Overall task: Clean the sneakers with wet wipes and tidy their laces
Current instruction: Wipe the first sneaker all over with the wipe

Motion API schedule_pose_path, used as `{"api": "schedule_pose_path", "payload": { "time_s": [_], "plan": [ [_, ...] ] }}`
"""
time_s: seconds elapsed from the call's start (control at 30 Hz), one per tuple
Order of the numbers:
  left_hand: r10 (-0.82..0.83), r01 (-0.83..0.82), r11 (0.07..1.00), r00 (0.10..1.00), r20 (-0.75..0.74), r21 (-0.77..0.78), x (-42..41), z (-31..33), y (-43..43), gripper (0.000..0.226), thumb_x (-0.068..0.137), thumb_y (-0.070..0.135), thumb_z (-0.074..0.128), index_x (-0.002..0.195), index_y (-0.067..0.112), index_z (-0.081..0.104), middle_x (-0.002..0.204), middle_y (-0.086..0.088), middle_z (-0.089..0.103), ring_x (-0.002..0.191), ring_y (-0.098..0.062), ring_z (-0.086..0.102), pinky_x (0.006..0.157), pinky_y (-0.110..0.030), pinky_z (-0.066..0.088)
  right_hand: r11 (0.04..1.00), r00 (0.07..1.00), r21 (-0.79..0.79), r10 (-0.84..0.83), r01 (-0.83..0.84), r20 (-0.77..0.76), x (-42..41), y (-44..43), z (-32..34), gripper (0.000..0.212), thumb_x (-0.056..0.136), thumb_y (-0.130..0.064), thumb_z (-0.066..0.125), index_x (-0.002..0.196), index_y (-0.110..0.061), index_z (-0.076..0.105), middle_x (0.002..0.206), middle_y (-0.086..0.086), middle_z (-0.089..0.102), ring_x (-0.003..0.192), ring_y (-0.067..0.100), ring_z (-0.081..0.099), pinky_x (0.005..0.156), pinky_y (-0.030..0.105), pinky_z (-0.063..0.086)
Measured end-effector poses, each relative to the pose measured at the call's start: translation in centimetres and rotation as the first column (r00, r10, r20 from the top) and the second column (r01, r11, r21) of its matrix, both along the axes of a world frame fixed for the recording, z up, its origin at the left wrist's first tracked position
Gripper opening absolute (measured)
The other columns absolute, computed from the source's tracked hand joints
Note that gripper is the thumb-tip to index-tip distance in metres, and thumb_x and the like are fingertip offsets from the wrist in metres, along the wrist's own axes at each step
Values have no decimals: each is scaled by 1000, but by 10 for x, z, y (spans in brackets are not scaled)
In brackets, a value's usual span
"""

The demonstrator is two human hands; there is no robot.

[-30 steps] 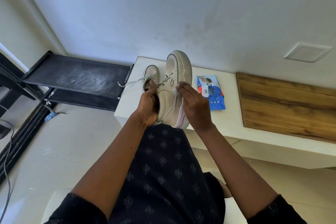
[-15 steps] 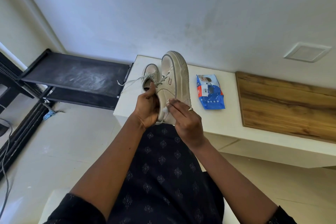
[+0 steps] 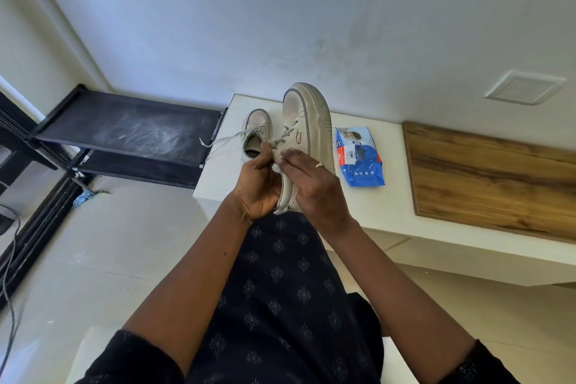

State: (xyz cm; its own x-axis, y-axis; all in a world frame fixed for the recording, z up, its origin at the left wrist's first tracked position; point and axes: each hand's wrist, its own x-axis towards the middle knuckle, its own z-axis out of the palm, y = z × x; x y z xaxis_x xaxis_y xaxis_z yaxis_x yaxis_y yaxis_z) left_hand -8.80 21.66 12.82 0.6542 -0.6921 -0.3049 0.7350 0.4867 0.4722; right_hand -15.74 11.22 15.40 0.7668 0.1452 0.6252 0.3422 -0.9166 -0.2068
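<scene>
Sneaker (image 3: 307, 121) is sitting gripped in my left hand (image 3: 258, 187), and my right hand (image 3: 311, 187), held flat, is pressing a wipe (image 3: 276, 168) on it.

A bare strip of the white table (image 3: 395, 162) runs between the blue wet-wipe packet (image 3: 358, 156) and the brown wooden board (image 3: 486, 178) to its right. A beige low sneaker (image 3: 256, 131) takes the far left corner. The beige platform sneaker (image 3: 307, 121), held up by the left hand (image 3: 258, 187) and right hand (image 3: 311, 184), blocks the near left. A black metal shelf (image 3: 131, 131) stands just left of the table.
</scene>
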Motion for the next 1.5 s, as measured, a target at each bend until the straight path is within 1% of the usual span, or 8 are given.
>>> {"api": "schedule_pose_path", "payload": {
  "time_s": [0.1,0.33,0.47,0.7,0.9,1.1,1.27,1.5],
  "plan": [
    [6,-6,1000,1000,0,-5,1,-2,1,66,96,50,26,111,3,68,112,-18,65,103,-27,65,92,-37,52,998,996,-31,49,-46,71,-17,-4,-16,23,88,4,49,97,7,70,101,19,69,100,29,65,109,19,29],
    [54,-54,998,999,8,21,1,3,-2,69,96,53,23,103,7,74,110,-15,67,99,-25,67,89,-35,53,974,973,-141,197,-179,123,-24,-9,-29,18,92,3,54,96,7,70,102,19,69,100,28,66,92,34,51],
    [47,-47,998,999,-10,-42,0,8,-3,71,96,52,23,96,4,75,100,-16,70,91,-25,69,84,-34,55,994,993,-73,84,-78,88,-10,-10,-11,40,101,-6,33,96,8,70,100,21,68,95,30,67,84,34,55],
    [-5,6,999,1000,27,-46,3,17,-6,78,98,54,17,93,2,75,100,-18,70,90,-26,70,84,-35,54,999,995,28,-38,36,91,-6,-9,-6,31,93,-5,42,94,9,70,97,20,67,91,31,65,88,30,50],
    [55,-56,998,998,31,11,9,17,-8,65,89,53,33,126,3,53,119,-16,57,103,-25,60,96,-37,46,976,979,-188,135,-106,151,-20,-8,-22,20,93,1,52,91,6,71,99,19,69,97,28,65,91,32,51],
    [43,-43,998,999,1,-41,8,16,-7,73,96,53,24,95,1,74,99,-17,69,89,-25,68,84,-34,54,987,988,-149,85,-66,127,-4,-13,-6,24,94,-5,48,93,6,69,98,20,69,96,30,65,88,34,53],
    [-6,6,997,1000,8,-73,5,19,-6,68,88,53,33,102,-1,72,115,-16,55,108,-24,52,101,-36,37,999,997,-6,-36,36,75,5,-16,3,29,87,-9,46,95,5,70,98,18,69,92,31,67,83,34,53],
    [4,-4,1000,999,32,-8,5,19,-6,73,95,56,24,94,5,76,97,-15,69,86,-24,68,81,-32,55,991,981,-56,129,-123,142,-15,-8,-11,40,101,-4,32,95,9,70,98,20,69,96,29,67,95,31,47]
  ]
}}
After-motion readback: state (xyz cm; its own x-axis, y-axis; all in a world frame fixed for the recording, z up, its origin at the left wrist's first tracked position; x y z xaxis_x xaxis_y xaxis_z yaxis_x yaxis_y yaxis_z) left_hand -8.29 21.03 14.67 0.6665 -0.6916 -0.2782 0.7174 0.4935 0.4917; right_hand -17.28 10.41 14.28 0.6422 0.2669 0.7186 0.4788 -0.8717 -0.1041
